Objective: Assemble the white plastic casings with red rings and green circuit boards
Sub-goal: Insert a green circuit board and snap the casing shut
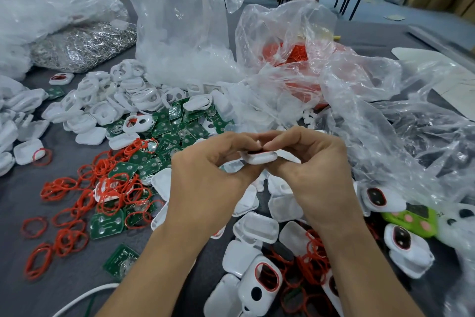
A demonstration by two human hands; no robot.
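Observation:
Both hands hold one white plastic casing above the middle of the table. My left hand grips its left side and my right hand grips its right side, fingertips meeting over the top. A dark red strip shows at the casing's upper edge. Loose red rings lie scattered on the left. Green circuit boards are heaped behind the hands, and one board lies alone near my left forearm. Empty white casings pile up at the back left.
Casings fitted with red rings lie at the front right, beside a green piece. Crumpled clear plastic bags stand behind and to the right, one holding red parts. A bag of silver metal bits lies far left. A white cable runs along the bottom left.

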